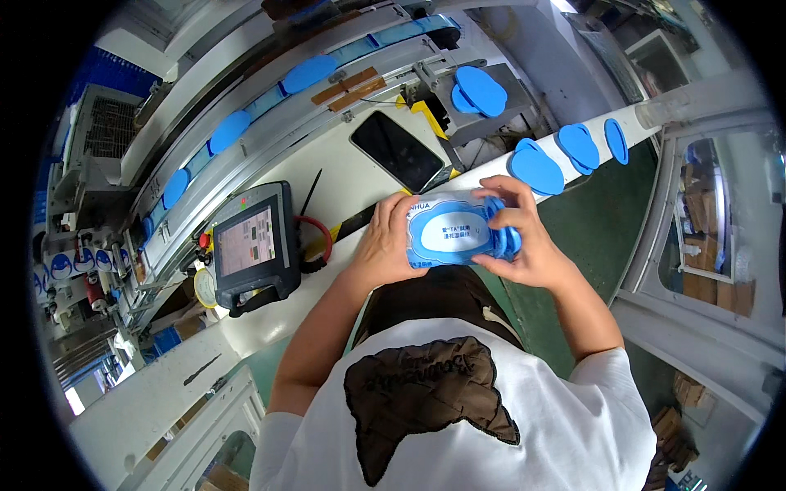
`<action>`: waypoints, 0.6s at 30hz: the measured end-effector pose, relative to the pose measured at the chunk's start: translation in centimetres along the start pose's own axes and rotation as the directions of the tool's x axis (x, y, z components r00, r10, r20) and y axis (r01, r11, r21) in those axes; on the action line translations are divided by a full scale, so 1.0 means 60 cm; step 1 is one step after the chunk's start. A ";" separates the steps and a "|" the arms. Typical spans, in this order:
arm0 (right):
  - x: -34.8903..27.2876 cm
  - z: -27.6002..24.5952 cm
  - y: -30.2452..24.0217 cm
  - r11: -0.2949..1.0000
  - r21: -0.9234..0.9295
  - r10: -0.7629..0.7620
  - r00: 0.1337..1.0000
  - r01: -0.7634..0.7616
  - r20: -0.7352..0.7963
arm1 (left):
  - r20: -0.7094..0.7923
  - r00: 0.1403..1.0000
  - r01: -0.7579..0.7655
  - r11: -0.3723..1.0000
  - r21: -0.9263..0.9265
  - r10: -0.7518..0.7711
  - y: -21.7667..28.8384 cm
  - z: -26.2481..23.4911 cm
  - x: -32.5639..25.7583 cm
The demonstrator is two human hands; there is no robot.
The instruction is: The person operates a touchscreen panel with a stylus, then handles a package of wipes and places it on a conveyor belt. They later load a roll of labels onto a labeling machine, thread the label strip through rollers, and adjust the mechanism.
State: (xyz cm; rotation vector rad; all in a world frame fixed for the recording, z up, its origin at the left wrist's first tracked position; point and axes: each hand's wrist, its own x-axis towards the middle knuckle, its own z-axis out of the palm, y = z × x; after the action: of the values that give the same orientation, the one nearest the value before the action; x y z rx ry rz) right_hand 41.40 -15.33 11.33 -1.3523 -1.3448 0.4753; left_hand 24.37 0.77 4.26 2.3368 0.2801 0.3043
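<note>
A blue-and-white soft pack of wet wipes (446, 232) is held level in front of my body, its printed face up. My left hand (383, 241) is closed round its left end, thumb near the top edge. At the other end my right hand (532, 245) pinches several blue plastic lids (508, 233), which sit against the pack's right side. Whether the right fingers also grip the pack itself is hidden. Beyond my hands, a blue oval lid (536, 167) lies on the white ledge, overlapping another.
A black phone (398, 150) lies on the white machine top. To the left stands a control panel with a screen (246, 243) and a red cable (323, 241). Behind, a conveyor carries blue lids (309, 74). More lids (578, 147) rest along the white ledge (630, 119) at right.
</note>
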 end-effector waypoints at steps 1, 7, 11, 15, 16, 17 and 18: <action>-0.003 -0.006 -0.001 0.998 -0.056 0.025 0.998 -0.021 0.064 | -0.002 1.000 -0.002 1.000 -0.004 0.002 -0.001 0.001 0.000; -0.019 -0.061 -0.003 0.996 -0.093 0.018 1.000 -0.019 -0.012 | -0.003 1.000 0.015 1.000 0.002 -0.015 -0.004 0.006 -0.001; -0.036 -0.128 -0.058 0.988 0.151 0.115 0.809 -0.032 -0.577 | -0.014 1.000 0.019 0.999 0.043 -0.018 -0.002 0.011 -0.008; -0.055 -0.230 -0.176 1.000 0.026 0.031 0.757 -0.018 -0.653 | -0.025 0.999 -0.024 0.998 0.049 0.025 -0.006 0.009 -0.001; -0.076 -0.266 -0.210 0.998 -0.063 -0.055 0.753 0.017 -0.656 | -0.027 1.000 -0.015 0.999 0.045 0.016 -0.007 0.009 -0.003; -0.099 -0.301 -0.245 0.987 -0.157 -0.139 0.739 0.047 -0.659 | -0.021 1.000 -0.009 0.999 0.037 0.010 -0.006 0.009 -0.004; -0.103 -0.318 -0.285 0.965 -0.238 -0.245 0.683 0.107 -0.688 | -0.015 1.000 -0.008 0.999 0.045 0.008 -0.005 0.010 -0.004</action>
State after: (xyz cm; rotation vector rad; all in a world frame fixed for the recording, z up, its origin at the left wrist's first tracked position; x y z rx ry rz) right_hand 48.82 -33.00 29.42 -1.3285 -0.8453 -0.3168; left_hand 24.29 0.52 3.62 2.3808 0.2877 0.3225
